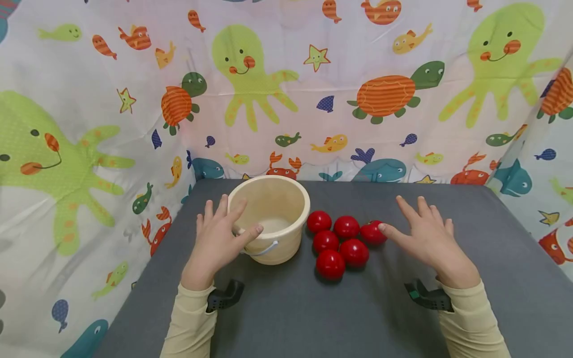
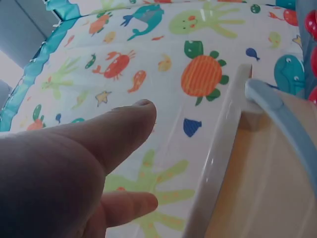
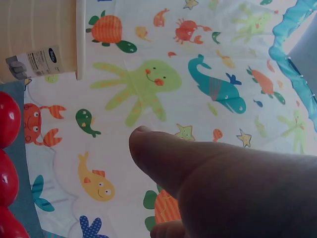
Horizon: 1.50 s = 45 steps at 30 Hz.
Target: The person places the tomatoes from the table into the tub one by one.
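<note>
A cream bucket [image 1: 293, 236] with a pale blue handle [image 1: 265, 249] stands upright on the dark grey table. The visible part of its inside holds nothing. My left hand [image 1: 217, 241] hovers at the bucket's left front side with fingers spread, holding nothing; in the left wrist view the bucket's rim [image 2: 218, 163] is beside the thumb. Several shiny red tomatoes [image 1: 330, 264] lie grouped to the bucket's right, one tomato [image 1: 373, 233] showing a green stem. To the right of them is my right hand [image 1: 429, 238], its fingers spread and nothing in its grasp.
A fabric curtain [image 1: 313, 134] printed with sea animals rises behind the grey table [image 1: 304, 318] and along both sides. The right wrist view shows a printed label [image 3: 39, 62] on the bucket's side. Each wrist wears a black camera mount [image 1: 225, 297].
</note>
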### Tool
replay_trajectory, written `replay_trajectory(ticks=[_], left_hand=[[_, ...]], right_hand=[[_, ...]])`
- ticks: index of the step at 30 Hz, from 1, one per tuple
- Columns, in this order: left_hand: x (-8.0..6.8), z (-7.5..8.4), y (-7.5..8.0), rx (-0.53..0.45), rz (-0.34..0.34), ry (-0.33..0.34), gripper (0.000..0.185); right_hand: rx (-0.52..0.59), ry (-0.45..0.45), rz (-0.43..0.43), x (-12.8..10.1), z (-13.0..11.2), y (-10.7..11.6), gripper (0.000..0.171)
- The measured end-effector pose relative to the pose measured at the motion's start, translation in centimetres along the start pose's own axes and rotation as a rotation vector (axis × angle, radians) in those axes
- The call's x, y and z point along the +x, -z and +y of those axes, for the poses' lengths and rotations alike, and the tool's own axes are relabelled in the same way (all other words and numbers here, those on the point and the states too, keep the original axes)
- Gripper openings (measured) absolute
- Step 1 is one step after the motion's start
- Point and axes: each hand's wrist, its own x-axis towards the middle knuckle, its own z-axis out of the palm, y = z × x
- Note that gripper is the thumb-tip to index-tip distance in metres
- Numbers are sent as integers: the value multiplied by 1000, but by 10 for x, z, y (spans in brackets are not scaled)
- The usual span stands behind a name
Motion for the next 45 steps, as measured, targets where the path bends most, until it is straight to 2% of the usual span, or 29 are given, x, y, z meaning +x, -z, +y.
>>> replay_trajectory(ticks=[4, 7, 12, 16, 24, 34, 41, 45], left_hand=[[-4, 10, -5, -17, 13, -102, 71], [-7, 21, -11, 11, -2, -183, 67], [-7, 36, -25, 83, -48, -260, 62], [-7, 39, -35, 122, -40, -274, 54], [-9, 39, -44, 197, 31, -287, 24], [-8, 40, -47, 215, 36, -279, 20], [-7, 38, -48, 211, 22, -266, 20], [-7, 37, -48, 205, 10, -252, 20]], right_hand=[[0, -1, -14, 0, 0, -1, 102], [0, 1, -19, 2, 1, -2, 101], [-7, -1, -18, 4, 1, -2, 100], [-8, 1, -16, 4, 1, -3, 100], [-3, -3, -29, 6, 1, -5, 100], [14, -6, -53, 13, 4, -11, 97], [186, 88, 1, 36, 14, -32, 85], [248, 93, -30, 51, 22, -51, 80]])
